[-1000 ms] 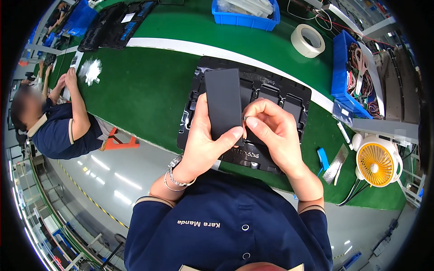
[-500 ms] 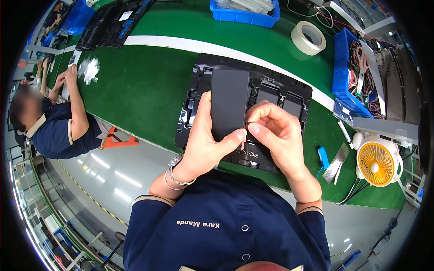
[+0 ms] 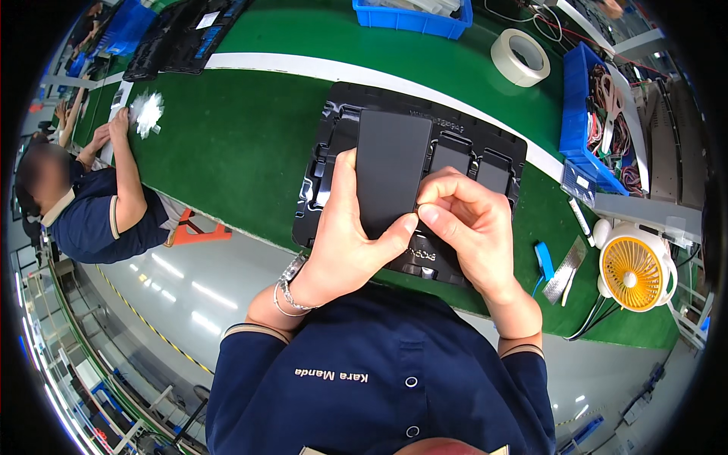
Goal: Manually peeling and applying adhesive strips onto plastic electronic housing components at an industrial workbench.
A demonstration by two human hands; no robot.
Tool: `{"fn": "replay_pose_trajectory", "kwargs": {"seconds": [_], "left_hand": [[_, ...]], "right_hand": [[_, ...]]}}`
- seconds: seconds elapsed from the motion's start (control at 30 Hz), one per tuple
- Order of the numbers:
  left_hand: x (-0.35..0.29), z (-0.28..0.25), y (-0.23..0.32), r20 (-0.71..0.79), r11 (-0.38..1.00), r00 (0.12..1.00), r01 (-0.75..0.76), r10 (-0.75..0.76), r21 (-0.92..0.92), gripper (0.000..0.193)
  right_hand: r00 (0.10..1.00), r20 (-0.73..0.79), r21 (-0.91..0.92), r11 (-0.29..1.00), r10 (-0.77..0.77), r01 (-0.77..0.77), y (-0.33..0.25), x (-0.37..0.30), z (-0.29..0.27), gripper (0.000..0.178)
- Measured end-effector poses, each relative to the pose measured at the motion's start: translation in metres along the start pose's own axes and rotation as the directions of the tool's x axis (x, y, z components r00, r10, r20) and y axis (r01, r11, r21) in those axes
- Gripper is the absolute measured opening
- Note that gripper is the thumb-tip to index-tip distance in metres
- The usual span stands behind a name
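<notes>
A flat black rectangular block (image 3: pixel 393 167), smooth and without visible markings, is held above a black moulded plastic tray (image 3: pixel 318 178). My left hand (image 3: pixel 353 231) grips it along the left side, with the thumb at its lower right corner. At the block's right edge, the thumb and index finger of my right hand (image 3: pixel 470 224) are pinched together; whatever lies between them is too small to make out. Similar dark blocks (image 3: pixel 453 155) sit in the tray's right-hand pockets. My hands and the held block cover the tray's middle.
Beyond the tray stand a blue bin (image 3: pixel 413 21) and a tape roll (image 3: pixel 520 58). To the right are a blue bin of wires and scissors (image 3: pixel 607 114), a yellow-and-white fan (image 3: pixel 631 274) and a metal ruler (image 3: pixel 565 271). Another person (image 3: pixel 106 197) works at the left beside clear plastic scraps (image 3: pixel 147 114).
The block has tilted slightly, its top end shifting to the right. My right hand stays pinched at the block's edge, moved very little.
</notes>
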State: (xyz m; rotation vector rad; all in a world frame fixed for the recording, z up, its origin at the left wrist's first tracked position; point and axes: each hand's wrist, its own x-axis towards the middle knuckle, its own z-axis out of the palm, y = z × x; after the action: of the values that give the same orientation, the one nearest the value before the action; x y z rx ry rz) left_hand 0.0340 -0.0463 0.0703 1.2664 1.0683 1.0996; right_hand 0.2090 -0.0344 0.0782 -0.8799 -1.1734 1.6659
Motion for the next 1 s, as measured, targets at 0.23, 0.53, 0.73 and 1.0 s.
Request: {"fn": "replay_pose_trajectory", "kwargs": {"seconds": [0.23, 0.53, 0.73, 1.0], "left_hand": [[-0.001, 0.001, 0.003, 0.004, 0.959, 0.988, -0.154, 0.157, 0.236, 0.065], [-0.001, 0.002, 0.005, 0.019, 0.983, 1.0, 0.022, -0.019, -0.184, 0.054], [-0.004, -0.005, -0.01, 0.76, 0.11, 0.646, 0.762, -0.069, -0.638, 0.043], [-0.008, -0.001, -0.008, 0.866, -0.166, 0.497, 0.85, -0.063, -0.5, 0.049]], "right_hand": [[0.999, -0.038, -0.015, 0.999, 0.031, -0.032, -0.003, 0.0, 0.003, 0.006], [0.989, 0.133, 0.058, 0.996, 0.058, -0.066, -0.009, 0.003, -0.009, 0.016], [0.974, -0.025, -0.325, 0.923, -0.226, 0.206, -0.007, 0.02, -0.014, 0.027], [0.993, -0.042, -0.438, 0.895, -0.113, 0.083, -0.006, 0.018, -0.012, 0.017]]}}
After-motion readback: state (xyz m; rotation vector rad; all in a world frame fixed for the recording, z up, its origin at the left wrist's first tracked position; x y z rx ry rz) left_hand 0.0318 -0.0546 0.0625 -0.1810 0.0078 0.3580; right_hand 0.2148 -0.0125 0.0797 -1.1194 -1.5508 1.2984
